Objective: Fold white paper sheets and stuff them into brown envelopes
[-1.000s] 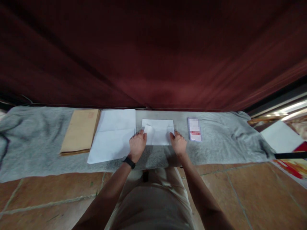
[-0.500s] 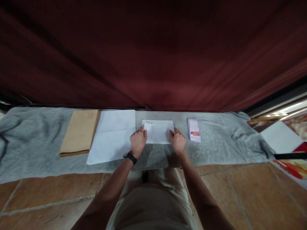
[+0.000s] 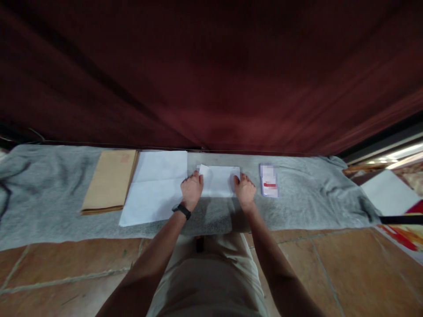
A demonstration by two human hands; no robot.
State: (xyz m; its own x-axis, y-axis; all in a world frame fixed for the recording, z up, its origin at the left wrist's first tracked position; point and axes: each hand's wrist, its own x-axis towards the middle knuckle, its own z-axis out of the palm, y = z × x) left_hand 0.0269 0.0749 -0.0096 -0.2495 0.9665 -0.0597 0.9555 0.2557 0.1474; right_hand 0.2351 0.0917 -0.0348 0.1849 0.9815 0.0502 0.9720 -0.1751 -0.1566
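Observation:
A folded white sheet of paper (image 3: pixel 218 182) lies on the grey cloth in front of me. My left hand (image 3: pixel 192 188), with a dark band on its wrist, grips the sheet's left edge, thumb on top. At the right edge my right hand (image 3: pixel 245 189) holds the paper in the same way, fingers curled at its side. A small flap stands up at the upper left corner, by my left thumb. Just left of my left hand is a stack of larger white paper (image 3: pixel 158 185).
Brown envelopes (image 3: pixel 110 180) lie stacked at the left. A small pale packet with a red mark (image 3: pixel 270 182) is right of my right hand. The grey cloth (image 3: pixel 313 193) covers a long narrow surface against a dark red hanging (image 3: pixel 211 97). Tiled floor (image 3: pixel 297 259) is below.
The upper edge of the folded sheet has come down toward me, and the corner flap at the left now stands up more. Both hands keep their grip at the sides.

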